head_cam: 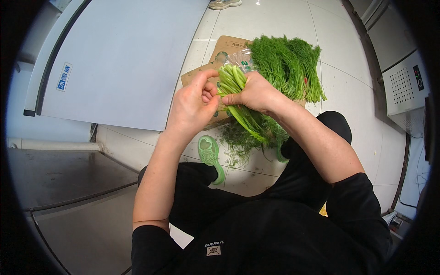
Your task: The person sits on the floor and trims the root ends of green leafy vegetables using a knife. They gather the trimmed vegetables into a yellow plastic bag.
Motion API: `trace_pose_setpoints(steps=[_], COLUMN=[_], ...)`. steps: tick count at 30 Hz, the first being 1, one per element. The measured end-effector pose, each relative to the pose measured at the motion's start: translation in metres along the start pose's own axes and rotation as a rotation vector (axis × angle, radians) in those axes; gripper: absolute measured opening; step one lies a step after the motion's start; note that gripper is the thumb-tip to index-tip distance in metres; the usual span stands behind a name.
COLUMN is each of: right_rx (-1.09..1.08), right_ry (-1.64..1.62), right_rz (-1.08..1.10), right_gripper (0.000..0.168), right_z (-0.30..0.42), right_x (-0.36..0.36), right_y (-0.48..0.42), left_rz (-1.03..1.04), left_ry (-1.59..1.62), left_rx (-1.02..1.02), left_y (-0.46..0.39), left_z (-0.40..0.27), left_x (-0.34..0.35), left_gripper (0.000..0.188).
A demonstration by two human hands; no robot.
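Observation:
A bunch of green herb stems with feathery leaves, dill or fennel fronds (233, 80), is in my right hand (263, 91), its pale cut ends pointing up and its leafy part hanging down. My left hand (196, 101) is at the left side of the bunch, thumb and forefinger curled towards the stems; whether it pinches one cannot be told. Larger bundles of the same feathery greens (285, 62) lie beyond my right hand on flattened cardboard (228, 44). Clear plastic wrap (243, 58) lies beside them. Loose fronds (239, 141) are scattered on the floor below my hands.
A large white appliance panel (127, 58) stands close at the left, with a dark metal cabinet (75, 175) below it. A steel unit with a vented panel (402, 86) is at the right. My green shoes (209, 151) flank the scraps. Another person's shoe (225, 4) shows at the top.

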State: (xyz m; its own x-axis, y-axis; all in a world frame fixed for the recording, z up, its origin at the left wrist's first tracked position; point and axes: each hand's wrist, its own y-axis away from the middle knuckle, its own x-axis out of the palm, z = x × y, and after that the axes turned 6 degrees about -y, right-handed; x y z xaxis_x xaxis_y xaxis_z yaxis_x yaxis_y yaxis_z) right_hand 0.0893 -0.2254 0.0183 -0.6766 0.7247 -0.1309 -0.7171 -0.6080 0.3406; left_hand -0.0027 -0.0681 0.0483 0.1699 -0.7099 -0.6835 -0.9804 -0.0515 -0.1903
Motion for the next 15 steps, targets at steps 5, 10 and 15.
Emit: trace_pose_setpoints(steps=[5,10,15], right_rx=[-0.029,-0.034,-0.112], right_ry=[-0.025,-0.213,-0.387], right_rz=[0.001,0.007,0.008], right_gripper=[0.028,0.026,0.024], right_z=[-0.002,0.017,0.02], right_x=[0.001,0.003,0.002], right_y=[-0.002,0.01,0.014], left_rz=[-0.116,-0.204,-0.158], left_ry=[0.108,0.764,1.169], left_rx=[-0.121,-0.299,-0.445], left_y=[-0.002,-0.009,-0.013], left_z=[-0.005,0.01,0.018], left_x=[0.009,0.01,0.009], left_gripper=[0.05,0.05,0.041])
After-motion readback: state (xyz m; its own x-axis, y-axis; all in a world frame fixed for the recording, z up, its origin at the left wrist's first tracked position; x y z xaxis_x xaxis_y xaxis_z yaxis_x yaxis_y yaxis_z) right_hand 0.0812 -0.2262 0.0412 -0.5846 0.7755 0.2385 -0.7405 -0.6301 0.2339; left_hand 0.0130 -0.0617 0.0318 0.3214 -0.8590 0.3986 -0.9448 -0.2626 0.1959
